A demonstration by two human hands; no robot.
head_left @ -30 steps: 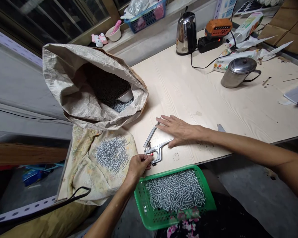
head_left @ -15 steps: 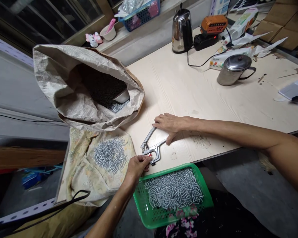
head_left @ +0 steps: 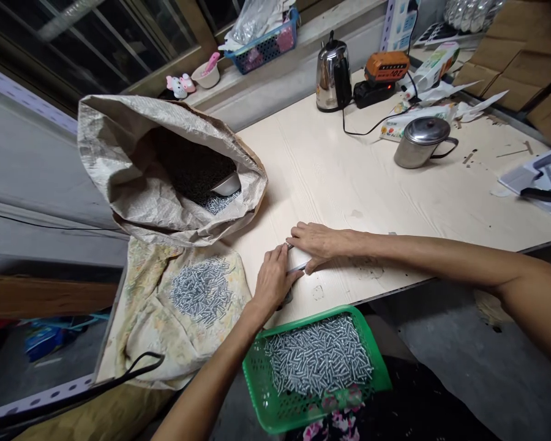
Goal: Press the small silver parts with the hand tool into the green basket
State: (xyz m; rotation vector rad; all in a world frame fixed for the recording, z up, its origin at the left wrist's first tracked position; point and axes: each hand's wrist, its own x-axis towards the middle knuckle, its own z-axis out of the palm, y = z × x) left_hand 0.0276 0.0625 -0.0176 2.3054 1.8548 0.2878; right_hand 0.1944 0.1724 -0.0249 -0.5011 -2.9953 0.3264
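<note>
Both hands at frame centre: left hand (head_left: 272, 277) and right hand (head_left: 316, 244) closed over pliers (head_left: 297, 267) on table (head_left: 371, 184) edge. Risk: finger pinched between handles; pliers slipping into green basket (head_left: 257, 392) below.

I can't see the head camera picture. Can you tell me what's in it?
Two bare hands press on a metal plier tool at the near edge of a pale table: the left hand covers its head, and the right hand lies on its handles. A green basket of small metal pieces sits below, and an open sack stands to the left.
</note>
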